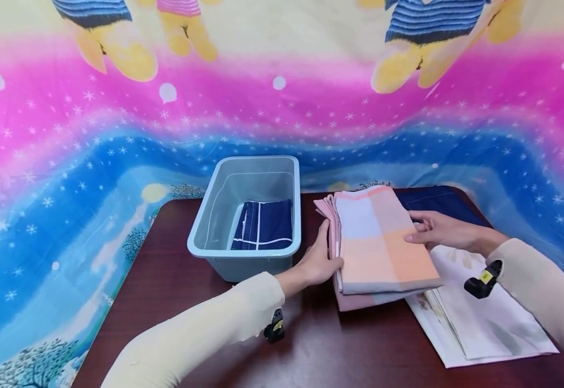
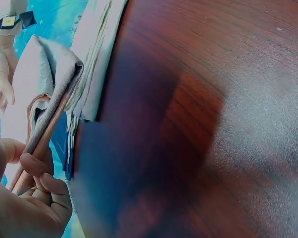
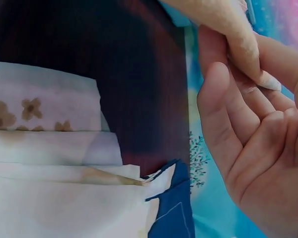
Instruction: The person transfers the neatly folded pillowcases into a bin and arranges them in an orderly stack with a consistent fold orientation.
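Both hands hold a folded checked cloth [image 1: 379, 242] in peach, orange, white and pink above the table. My left hand [image 1: 318, 261] pinches its layered left edge, thumb on the front face; in the left wrist view the fingers [image 2: 52, 186] curl under the fold. On the opposite edge, my right hand [image 1: 449, 231] pinches the cloth between thumb and fingers. In the right wrist view, that hand [image 3: 258, 148] has the cloth's edge [image 3: 233, 25] between thumb and fingers. Below the right forearm lies a folded white cloth [image 1: 490, 318] with a faint floral print.
A grey-blue plastic bin [image 1: 243, 253] stands left of the hands, with a folded navy cloth [image 1: 274, 221] with white lines inside. Another dark blue cloth [image 1: 437, 199] lies at the table's back right. Behind the brown table [image 1: 165, 269] hangs a printed curtain [image 1: 272, 118].
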